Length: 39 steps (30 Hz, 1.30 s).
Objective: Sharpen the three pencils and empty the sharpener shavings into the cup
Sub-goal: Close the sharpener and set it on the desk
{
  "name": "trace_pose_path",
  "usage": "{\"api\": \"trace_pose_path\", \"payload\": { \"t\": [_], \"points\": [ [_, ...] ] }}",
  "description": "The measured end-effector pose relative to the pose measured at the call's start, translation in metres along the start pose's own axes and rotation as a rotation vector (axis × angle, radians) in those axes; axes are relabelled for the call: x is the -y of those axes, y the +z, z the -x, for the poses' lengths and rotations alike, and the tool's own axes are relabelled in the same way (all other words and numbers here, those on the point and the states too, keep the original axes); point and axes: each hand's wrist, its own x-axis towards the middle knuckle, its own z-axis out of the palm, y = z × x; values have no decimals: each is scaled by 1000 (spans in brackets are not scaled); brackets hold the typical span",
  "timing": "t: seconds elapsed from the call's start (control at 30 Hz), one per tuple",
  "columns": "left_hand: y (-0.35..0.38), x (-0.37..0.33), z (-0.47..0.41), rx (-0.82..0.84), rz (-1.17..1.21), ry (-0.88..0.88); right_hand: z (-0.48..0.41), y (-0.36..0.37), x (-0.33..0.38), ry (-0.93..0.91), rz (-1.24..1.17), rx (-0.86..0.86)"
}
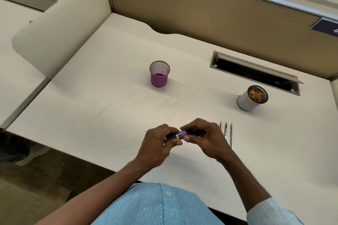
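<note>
A small purple and dark sharpener (180, 135) is held between both hands above the near part of the white desk (109, 111). My left hand (157, 144) grips its dark end and my right hand (203, 135) pinches the purple end. Three dark pencils (226, 130) lie side by side just right of my right hand, tips pointing away; the leftmost is partly hidden by my fingers. A white cup (247, 100) holding orange-brown shavings stands at the right. A purple mesh cup (159, 74) stands further back, in the middle.
An open cable slot (256, 73) is cut into the desk behind the white cup. A tan partition wall (201, 14) closes the far side and a cream divider panel (60, 29) the left. Small dark crumbs lie scattered near the white cup.
</note>
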Motion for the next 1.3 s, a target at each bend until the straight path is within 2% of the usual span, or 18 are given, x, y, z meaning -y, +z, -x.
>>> {"api": "trace_pose_path", "payload": {
  "t": [0.2, 0.5, 0.8, 1.1, 1.3],
  "points": [
    [3, -2, -2, 11, -7, -5, 0, -2, -3, 21, -42, 9],
    [4, -6, 4, 101, -38, -20, 6, 1, -2, -77, 95, 0],
    [6, -6, 1, 103, -73, 32, 7, 0, 7, -103, 29, -7],
    [5, -7, 5, 66, -36, 36, 6, 0, 7, -120, 79, 4],
    [2, -5, 6, 28, 34, 0, 6, 0, 6, 11, -41, -53]
  ]
}}
